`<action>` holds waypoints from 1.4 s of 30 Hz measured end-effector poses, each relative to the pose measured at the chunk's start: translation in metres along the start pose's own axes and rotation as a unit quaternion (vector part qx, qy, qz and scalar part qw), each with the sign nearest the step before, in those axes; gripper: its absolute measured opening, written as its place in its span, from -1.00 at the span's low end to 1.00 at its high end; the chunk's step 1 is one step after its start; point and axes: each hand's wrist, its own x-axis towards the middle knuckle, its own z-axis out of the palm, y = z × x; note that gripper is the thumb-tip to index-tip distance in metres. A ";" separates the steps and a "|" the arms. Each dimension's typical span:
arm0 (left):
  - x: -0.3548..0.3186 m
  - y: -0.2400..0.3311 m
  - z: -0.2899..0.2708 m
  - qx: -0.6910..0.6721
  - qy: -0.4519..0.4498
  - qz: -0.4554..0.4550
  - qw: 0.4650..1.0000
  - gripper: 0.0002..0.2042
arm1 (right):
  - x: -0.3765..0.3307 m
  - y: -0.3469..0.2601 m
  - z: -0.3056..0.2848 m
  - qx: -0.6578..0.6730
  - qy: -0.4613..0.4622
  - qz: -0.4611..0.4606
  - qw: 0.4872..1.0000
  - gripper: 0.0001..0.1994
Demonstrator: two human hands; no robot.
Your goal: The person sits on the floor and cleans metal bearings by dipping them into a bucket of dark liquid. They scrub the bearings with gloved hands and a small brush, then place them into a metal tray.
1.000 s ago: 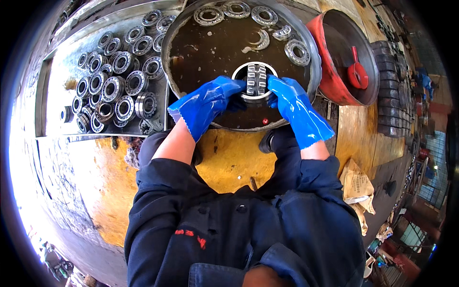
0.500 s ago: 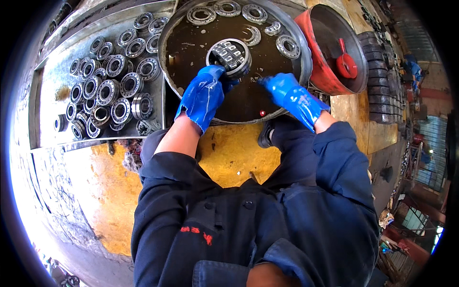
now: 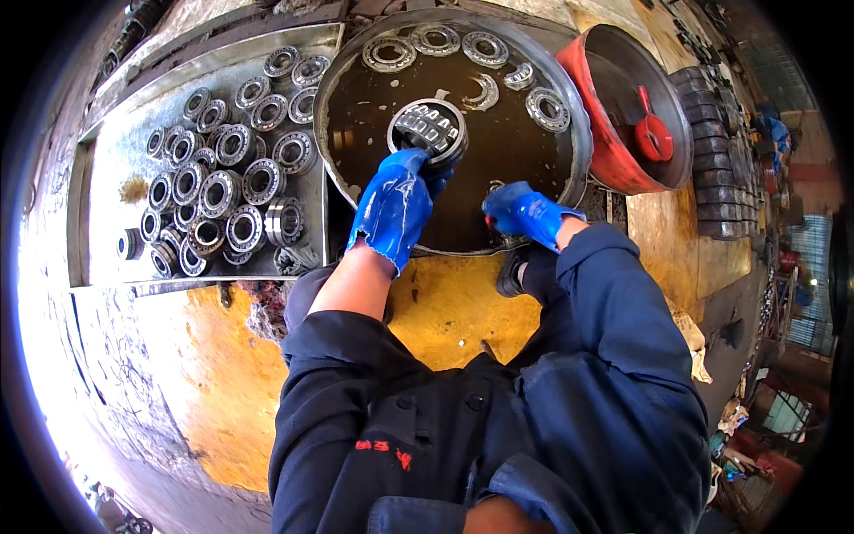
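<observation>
Gripped in my left hand [image 3: 392, 203] is a spherical roller bearing [image 3: 428, 130], held over a wide round metal basin [image 3: 322, 120] of murky brown liquid. Its rollers sit tilted within the outer ring. My right hand [image 3: 527, 214], also in a blue rubber glove, is low over the basin's near right side with its fingers curled. A small red thing [image 3: 487, 219] shows at the fingertips; what the fingers hold is mostly hidden. Along the basin's far side lie several bearings [image 3: 435, 39] and a curved cage piece [image 3: 483, 92].
To the left, a metal tray [image 3: 107, 274] carries many bearings [image 3: 219, 193] and a grey rag [image 3: 294, 260]. At the right stands a red tub [image 3: 584, 116] with a red ladle [image 3: 654, 138] inside. Dark stacked blocks [image 3: 717, 178] lie beyond it.
My right hand has moved down toward the basin's near rim, beside the small red thing, and its fingers have curled. My left hand still holds the bearing. The whole view has shifted slightly.
</observation>
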 end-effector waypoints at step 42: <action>-0.012 -0.019 0.009 0.513 -0.065 0.133 0.845 -0.74 | -0.006 0.020 0.015 0.488 0.355 0.299 0.739 -0.70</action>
